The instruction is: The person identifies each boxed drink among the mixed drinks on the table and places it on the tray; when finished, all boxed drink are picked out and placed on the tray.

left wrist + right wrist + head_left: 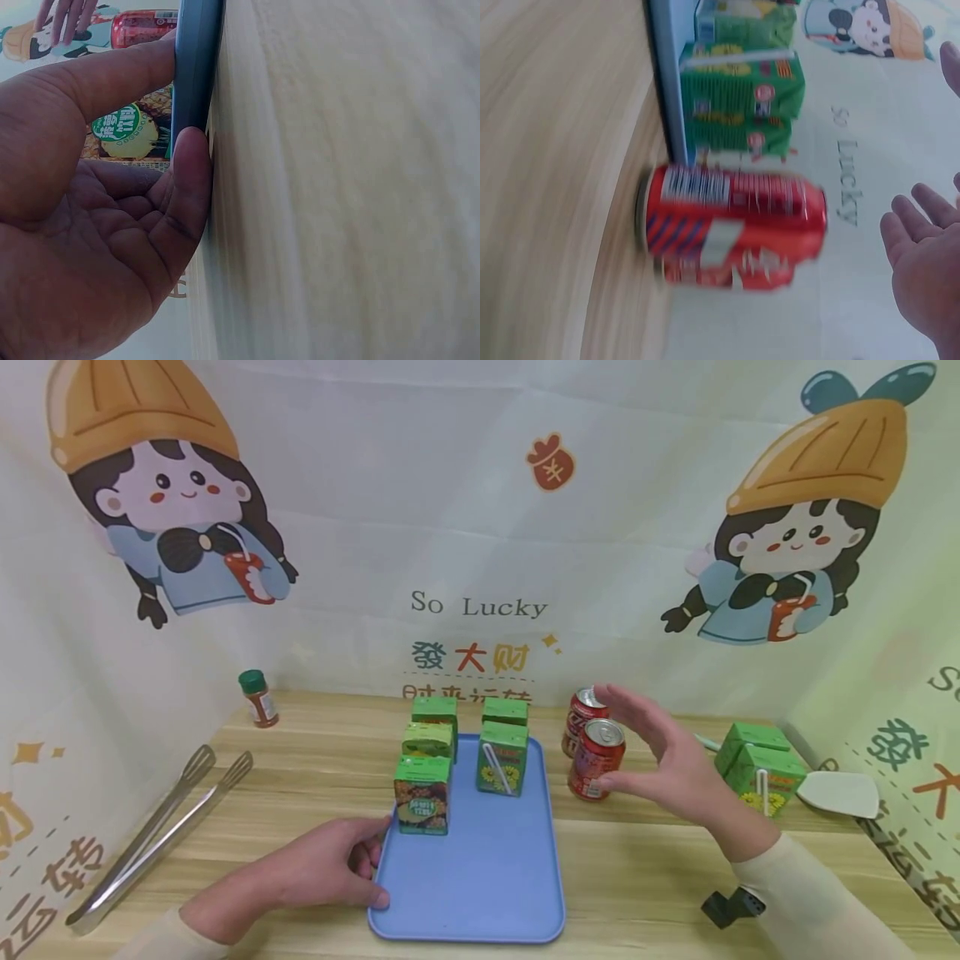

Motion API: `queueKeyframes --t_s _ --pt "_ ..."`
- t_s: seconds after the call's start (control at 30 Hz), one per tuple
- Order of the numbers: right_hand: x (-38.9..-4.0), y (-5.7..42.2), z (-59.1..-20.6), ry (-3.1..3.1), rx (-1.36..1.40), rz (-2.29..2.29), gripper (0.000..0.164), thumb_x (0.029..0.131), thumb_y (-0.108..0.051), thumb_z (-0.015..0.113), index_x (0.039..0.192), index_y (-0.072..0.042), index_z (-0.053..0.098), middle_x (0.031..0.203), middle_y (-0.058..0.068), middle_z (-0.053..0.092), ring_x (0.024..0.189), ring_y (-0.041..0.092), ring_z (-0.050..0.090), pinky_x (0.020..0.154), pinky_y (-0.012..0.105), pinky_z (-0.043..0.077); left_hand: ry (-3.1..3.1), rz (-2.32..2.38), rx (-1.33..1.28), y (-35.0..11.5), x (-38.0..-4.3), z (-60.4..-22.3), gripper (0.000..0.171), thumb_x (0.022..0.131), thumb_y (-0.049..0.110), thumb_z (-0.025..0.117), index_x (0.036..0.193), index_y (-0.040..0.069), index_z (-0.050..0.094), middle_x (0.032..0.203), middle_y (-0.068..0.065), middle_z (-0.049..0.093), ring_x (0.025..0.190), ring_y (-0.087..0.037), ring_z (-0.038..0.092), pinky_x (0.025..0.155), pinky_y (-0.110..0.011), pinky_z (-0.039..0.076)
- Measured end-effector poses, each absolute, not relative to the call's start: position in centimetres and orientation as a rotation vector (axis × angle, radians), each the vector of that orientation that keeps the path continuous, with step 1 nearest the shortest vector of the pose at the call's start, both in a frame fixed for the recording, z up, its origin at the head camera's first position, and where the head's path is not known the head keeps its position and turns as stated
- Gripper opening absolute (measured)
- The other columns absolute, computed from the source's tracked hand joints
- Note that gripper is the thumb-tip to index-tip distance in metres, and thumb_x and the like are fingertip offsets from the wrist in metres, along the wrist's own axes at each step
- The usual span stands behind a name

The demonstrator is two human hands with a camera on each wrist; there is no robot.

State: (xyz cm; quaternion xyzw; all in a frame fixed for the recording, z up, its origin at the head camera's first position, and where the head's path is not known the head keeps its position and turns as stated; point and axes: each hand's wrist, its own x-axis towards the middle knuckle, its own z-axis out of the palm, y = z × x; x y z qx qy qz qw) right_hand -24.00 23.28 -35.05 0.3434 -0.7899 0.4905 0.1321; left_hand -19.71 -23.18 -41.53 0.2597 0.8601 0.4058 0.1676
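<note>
My left hand [322, 868] holds the left rim of a blue tray [480, 877]; in the left wrist view the thumb and curled fingers [191, 172] meet the tray's edge. Several juice boxes stand on the tray in two columns, a brown-and-green box [422, 802] at the front left and a green box with a straw [501, 764] at the front right. My right hand [667, 760] is spread beside the front red soda can [597, 760], thumb close to its lower side. In the right wrist view the hand [937, 270] appears apart from the cans. Another red can [579, 718] stands behind.
Two green juice boxes [765, 777] stand at the right, beside a white spatula [838, 793]. Metal tongs [161, 839] lie at the left, and a green-capped spice bottle [259, 702] stands at the back left. A printed cloth [465, 510] hangs behind the wooden table [315, 777].
</note>
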Motion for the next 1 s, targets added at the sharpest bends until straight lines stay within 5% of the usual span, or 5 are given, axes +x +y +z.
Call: queueKeyframes --t_s 0.43,0.67,0.77,0.87,1.0 --pt "-21.4 30.9 -35.2 -2.442 0.716 1.072 0.116 0.076 -0.001 0.101 0.173 -0.023 0.042 0.174 0.003 0.043 0.148 -0.001 0.04 0.114 0.015 0.03 2.456 1.147 0.727 -23.2 -19.7 -41.4 0.107 0.083 0.018 0.098 0.159 -0.025 0.034 0.097 -0.003 0.064 0.085 -0.015 0.061 0.072 -0.026 0.053" --pt "-21.6 35.0 -36.5 -2.439 0.62 0.928 0.114 0.068 -0.001 0.104 0.167 -0.012 0.049 0.162 0.013 0.049 0.141 -0.009 0.037 0.108 0.012 0.028 2.461 1.142 0.722 -23.2 -19.7 -41.3 0.107 0.083 0.018 0.098 0.159 -0.025 0.035 0.097 -0.003 0.064 0.085 -0.016 0.062 0.073 -0.026 0.053" --pt "-21.8 36.3 -36.7 -2.476 0.57 0.91 0.109 0.07 -0.003 0.104 0.165 -0.01 0.051 0.159 0.02 0.047 0.143 0.008 0.039 0.118 0.041 0.036 2.46 1.144 0.718 -23.2 -19.6 -41.3 0.107 0.083 0.017 0.098 0.159 -0.025 0.035 0.097 -0.003 0.064 0.085 -0.016 0.061 0.073 -0.026 0.053" --pt "-22.0 37.5 -36.8 -2.517 0.524 0.875 0.104 0.073 -0.006 0.103 0.163 -0.006 0.052 0.157 0.024 0.045 0.141 0.03 0.039 0.108 0.069 0.037 2.458 1.15 0.733 -23.2 -19.6 -41.4 0.107 0.083 0.017 0.097 0.158 -0.025 0.035 0.097 -0.003 0.064 0.085 -0.015 0.062 0.072 -0.026 0.053" --pt "-22.3 38.5 -37.1 -2.513 0.511 0.813 0.097 0.072 -0.006 0.104 0.156 -0.002 0.057 0.151 0.023 0.05 0.135 0.037 0.039 0.105 0.062 0.037 2.463 1.151 0.747 -23.2 -19.7 -41.5 0.107 0.082 0.018 0.098 0.158 -0.025 0.035 0.097 -0.002 0.064 0.085 -0.014 0.062 0.073 -0.026 0.054"
